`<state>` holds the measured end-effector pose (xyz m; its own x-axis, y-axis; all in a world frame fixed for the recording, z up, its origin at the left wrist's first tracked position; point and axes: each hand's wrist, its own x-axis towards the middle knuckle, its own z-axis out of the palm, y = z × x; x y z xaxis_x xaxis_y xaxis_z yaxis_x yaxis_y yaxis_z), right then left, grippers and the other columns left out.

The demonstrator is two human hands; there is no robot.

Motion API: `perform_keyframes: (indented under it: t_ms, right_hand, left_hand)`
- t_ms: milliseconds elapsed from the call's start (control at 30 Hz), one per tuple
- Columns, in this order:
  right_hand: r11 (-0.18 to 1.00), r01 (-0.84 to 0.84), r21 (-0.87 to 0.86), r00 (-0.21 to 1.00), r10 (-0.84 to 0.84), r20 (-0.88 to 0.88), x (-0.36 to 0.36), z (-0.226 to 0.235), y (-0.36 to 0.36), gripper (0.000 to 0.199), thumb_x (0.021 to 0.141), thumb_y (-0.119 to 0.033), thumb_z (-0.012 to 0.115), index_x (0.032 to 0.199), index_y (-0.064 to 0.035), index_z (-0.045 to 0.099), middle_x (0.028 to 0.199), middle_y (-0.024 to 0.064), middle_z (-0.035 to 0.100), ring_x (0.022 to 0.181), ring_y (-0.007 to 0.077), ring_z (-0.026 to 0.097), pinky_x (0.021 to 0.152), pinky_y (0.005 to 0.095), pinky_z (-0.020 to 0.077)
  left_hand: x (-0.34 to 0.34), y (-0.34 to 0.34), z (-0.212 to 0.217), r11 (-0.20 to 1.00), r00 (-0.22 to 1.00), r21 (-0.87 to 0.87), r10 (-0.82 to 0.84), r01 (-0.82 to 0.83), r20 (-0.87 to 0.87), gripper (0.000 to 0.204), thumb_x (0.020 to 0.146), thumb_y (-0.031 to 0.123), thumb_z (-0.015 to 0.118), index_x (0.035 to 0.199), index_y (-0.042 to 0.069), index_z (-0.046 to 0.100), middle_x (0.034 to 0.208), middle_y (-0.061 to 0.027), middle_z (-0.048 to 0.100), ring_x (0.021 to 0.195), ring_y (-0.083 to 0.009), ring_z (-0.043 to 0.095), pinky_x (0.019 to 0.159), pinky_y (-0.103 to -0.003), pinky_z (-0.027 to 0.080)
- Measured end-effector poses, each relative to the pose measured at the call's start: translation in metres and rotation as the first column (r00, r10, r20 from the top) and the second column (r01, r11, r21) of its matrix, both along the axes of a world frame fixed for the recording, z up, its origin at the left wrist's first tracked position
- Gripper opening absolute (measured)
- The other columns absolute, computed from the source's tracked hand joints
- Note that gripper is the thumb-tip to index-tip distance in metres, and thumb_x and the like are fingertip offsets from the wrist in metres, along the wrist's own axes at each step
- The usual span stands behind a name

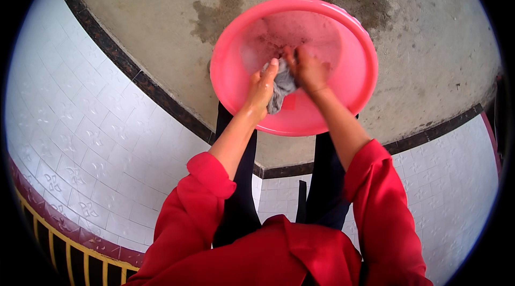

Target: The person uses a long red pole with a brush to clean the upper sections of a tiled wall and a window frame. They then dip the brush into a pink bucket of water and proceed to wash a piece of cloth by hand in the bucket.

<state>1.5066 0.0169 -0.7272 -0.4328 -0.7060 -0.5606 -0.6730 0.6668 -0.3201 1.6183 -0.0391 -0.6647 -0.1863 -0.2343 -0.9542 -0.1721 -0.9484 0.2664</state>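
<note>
A wet grey cloth (281, 85) is bunched up over the near part of a round pink basin (357, 79). My left hand (262, 92) is closed round the cloth's left side, its thumb lying along the top. Just to the right, my right hand (311, 71) is bent against the cloth's upper right edge. Motion blurs its fingers, so its grip on the cloth is unclear. Murky, sudsy water (308, 26) lies in the far part of the basin, beyond both hands.
Under the basin is a bare concrete floor (429, 60) with dark wet patches (214, 20). Pale tiles (91, 125) with a dark border strip (145, 83) cover the left side. A yellow railing (70, 256) runs along the lower left. My dark-trousered legs reach up to the basin's near rim.
</note>
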Motion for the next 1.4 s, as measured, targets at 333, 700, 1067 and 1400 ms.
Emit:
perform_keyframes:
  t_ms: [333,700,1067,1400]
  right_hand:
    - [0.883,0.469,-0.003,0.662,-0.349,0.664,0.014,-0.06,0.037,0.036,0.076,-0.036,0.066,0.093,-0.0048,0.061,0.092,0.0169,0.061,0.087,0.0331,0.058,0.078,0.0399,0.045]
    - [0.847,0.329,-0.418,0.943,-0.275,0.185,0.056,0.074,-0.004,0.018,0.072,-0.024,0.065,0.073,-0.0079,0.059,0.067,0.013,0.056,0.06,0.035,0.056,0.052,0.0454,0.0433]
    - [0.747,0.645,-0.161,0.662,-0.442,0.605,-0.068,-0.045,0.002,0.04,0.079,-0.037,0.065,0.103,-0.005,0.06,0.095,0.0139,0.065,0.089,0.0274,0.062,0.08,0.0353,0.0466]
    - [0.862,0.455,-0.221,0.704,-0.197,0.682,0.068,0.085,0.028,0.027,0.066,-0.01,0.072,0.09,-0.0037,0.062,0.098,0.0102,0.055,0.089,0.0217,0.056,0.08,0.0314,0.0448]
  left_hand:
    - [0.038,0.001,-0.056,0.973,0.972,0.103,0.217,-0.208,-0.094,0.045,0.088,0.036,0.058,0.124,0.011,0.047,0.114,-0.0031,0.055,0.102,-0.0176,0.055,0.088,-0.035,0.045]
    - [0.013,0.026,-0.036,0.94,0.89,0.041,0.334,-0.339,-0.309,0.035,0.09,0.044,0.051,0.1,0.011,0.057,0.086,0.0005,0.058,0.078,-0.0131,0.057,0.067,-0.029,0.048]
    - [0.016,-0.003,-0.018,0.926,0.925,0.153,0.363,-0.345,-0.114,0.038,0.093,0.031,0.051,0.115,0.001,0.054,0.107,-0.0057,0.06,0.099,-0.0168,0.058,0.09,-0.029,0.045]
    - [0.034,0.004,-0.055,0.893,0.922,0.289,0.381,-0.347,-0.072,0.051,0.081,0.055,0.059,0.099,0.008,0.053,0.081,-0.0073,0.055,0.068,-0.0208,0.058,0.064,-0.035,0.052]
